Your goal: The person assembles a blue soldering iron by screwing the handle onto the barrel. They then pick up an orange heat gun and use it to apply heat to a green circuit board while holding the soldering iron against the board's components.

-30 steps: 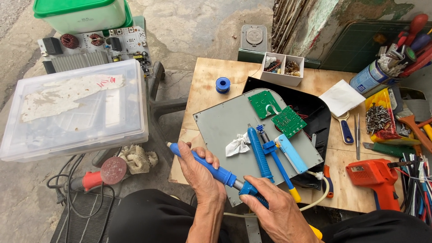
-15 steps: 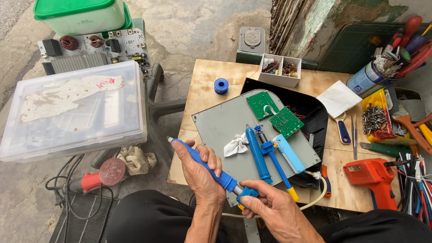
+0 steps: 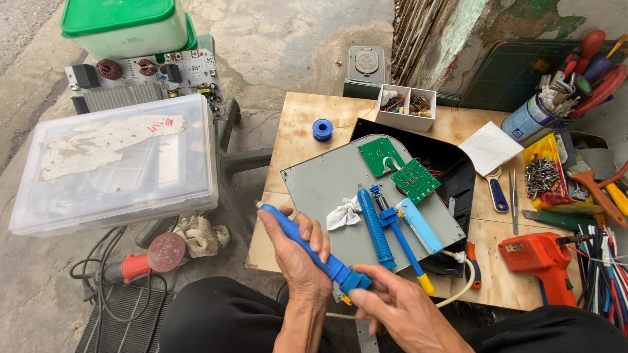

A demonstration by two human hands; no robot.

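Both hands' fingers (image 3: 313,236) curled round blue tool (image 3: 314,252).

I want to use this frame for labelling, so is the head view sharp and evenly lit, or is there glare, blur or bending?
Head view: soft, even daylight with only faint shadows; the left hand, right hand and blue tool look sharp, without motion blur; mild sheen on the clear plastic box, hazing what lies inside; wide-angle bending tilts the wooden table and stretches the edges.

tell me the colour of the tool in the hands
Blue soldering tool, clearest in the head view.
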